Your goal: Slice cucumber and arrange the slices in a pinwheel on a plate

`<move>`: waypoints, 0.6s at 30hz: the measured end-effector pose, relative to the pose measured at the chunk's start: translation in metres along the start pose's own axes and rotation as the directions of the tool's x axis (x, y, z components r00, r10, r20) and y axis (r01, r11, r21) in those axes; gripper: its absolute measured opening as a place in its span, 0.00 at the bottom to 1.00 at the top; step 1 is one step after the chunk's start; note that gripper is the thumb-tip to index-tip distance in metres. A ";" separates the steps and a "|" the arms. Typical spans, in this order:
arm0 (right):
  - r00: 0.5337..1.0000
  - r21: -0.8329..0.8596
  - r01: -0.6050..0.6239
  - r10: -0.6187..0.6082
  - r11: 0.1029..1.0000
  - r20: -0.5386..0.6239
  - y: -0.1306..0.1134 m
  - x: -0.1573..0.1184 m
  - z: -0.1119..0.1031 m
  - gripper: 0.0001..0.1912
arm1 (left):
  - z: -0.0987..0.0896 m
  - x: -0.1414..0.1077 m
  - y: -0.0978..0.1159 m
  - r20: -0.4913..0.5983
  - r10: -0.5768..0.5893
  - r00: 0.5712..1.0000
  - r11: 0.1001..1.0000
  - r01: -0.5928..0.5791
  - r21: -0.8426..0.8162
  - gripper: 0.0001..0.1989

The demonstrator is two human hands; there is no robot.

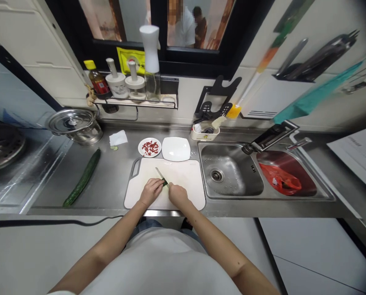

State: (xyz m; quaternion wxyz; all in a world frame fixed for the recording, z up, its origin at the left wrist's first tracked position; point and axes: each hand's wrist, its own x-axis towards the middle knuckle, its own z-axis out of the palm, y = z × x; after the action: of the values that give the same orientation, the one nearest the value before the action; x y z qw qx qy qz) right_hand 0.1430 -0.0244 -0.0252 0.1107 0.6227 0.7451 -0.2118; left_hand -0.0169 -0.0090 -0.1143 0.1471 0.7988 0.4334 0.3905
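Note:
A white cutting board (189, 174) lies on the steel counter in front of me. On it my left hand (152, 191) is closed over a short dark green piece of cucumber (164, 182), mostly hidden by the fingers. My right hand (178, 194) grips a knife (160, 173), its blade slanting up and left beside the cucumber piece. Behind the board stand a small plate of chopped red bits (150, 147) and a white square plate (176, 148). A long whole cucumber (82, 178) lies on the counter to the left.
To the right is a double sink (232, 192) with a faucet (269, 137) and a red plastic bag (281, 179). A lidded steel pot (89, 131) stands at the back left, near a white paper (118, 138). Above, a wall rack (136, 102) holds bottles and jars.

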 end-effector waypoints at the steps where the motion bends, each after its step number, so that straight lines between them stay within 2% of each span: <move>1: 1.000 -0.006 -0.010 0.010 1.000 0.010 0.001 -0.004 0.000 0.16 | 0.000 0.000 0.000 -0.002 -0.003 1.000 1.000 0.003 -0.002 0.11; 6: 0.994 -0.017 -0.051 0.053 0.999 0.094 0.011 -0.027 0.002 0.14 | 0.002 -0.001 -0.001 -0.011 -0.006 1.000 1.000 0.006 0.002 0.11; 11: 0.994 -0.008 -0.063 0.063 0.998 0.090 0.019 -0.042 0.009 0.14 | 0.002 -0.001 -0.002 -0.021 0.001 1.000 1.000 -0.001 0.006 0.11; 18: 0.997 0.016 -0.054 0.053 0.998 0.058 0.015 -0.029 0.010 0.15 | 0.003 -0.002 -0.004 -0.014 0.013 1.000 1.000 -0.013 0.028 0.12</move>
State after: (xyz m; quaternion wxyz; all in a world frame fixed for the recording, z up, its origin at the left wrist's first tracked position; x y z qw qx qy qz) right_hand 0.1622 -0.0528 -0.0237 0.1323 0.6370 0.7227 -0.2332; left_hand -0.0176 -0.0085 -0.1193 0.1304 0.8008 0.4348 0.3908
